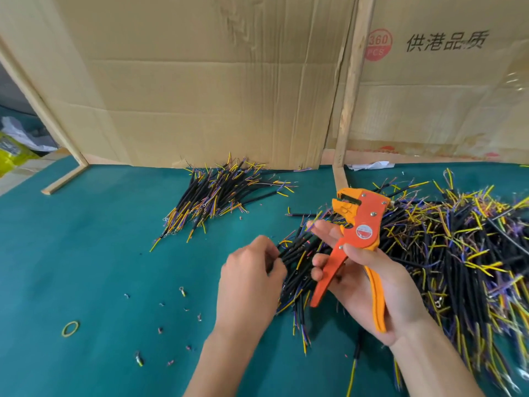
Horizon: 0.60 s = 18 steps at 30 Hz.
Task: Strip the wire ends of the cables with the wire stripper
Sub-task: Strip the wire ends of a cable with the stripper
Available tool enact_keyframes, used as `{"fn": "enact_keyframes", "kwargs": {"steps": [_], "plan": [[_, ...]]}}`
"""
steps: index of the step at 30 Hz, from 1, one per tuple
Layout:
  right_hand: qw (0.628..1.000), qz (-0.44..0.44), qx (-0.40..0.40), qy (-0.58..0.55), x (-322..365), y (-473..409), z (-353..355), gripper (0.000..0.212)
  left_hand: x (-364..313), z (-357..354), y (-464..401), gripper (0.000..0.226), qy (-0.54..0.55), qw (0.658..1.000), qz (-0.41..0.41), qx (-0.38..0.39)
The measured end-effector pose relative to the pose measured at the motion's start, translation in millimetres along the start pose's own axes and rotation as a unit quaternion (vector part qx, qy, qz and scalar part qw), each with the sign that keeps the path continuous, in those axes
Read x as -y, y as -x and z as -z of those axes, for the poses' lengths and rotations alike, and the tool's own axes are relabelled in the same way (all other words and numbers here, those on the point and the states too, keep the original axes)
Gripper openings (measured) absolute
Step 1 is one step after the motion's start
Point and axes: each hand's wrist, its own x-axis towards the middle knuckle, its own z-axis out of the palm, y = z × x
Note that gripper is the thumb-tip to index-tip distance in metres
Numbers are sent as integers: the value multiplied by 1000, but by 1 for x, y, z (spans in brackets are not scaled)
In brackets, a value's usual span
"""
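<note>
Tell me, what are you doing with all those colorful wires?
A person is stripping cable ends. The right hand holds an orange wire stripper, not yet on a wire. The left hand is picking at black cables from the big pile on the green table. A smaller pile sits farther back.

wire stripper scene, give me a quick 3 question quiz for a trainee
1. Which hand holds the orange wire stripper?
2. True or false: the left hand grips a cable at the edge of the big cable pile.
3. The yellow rubber band lies: A) on the green mat, near left; B) on the small cable pile; C) round the stripper handles.

Key
1. The right hand.
2. True.
3. A, on the green mat.
</note>
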Motion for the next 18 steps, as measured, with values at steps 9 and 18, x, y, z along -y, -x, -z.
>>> {"fn": "enact_keyframes", "kwargs": {"steps": [9,18], "plan": [[999,-1,17,41,-1,-3,-1,72,-27,-4,-11,12,40,998,-33,30],[997,-25,13,66,-5,-3,-3,75,-24,-26,-17,13,302,948,87,-46]]}}
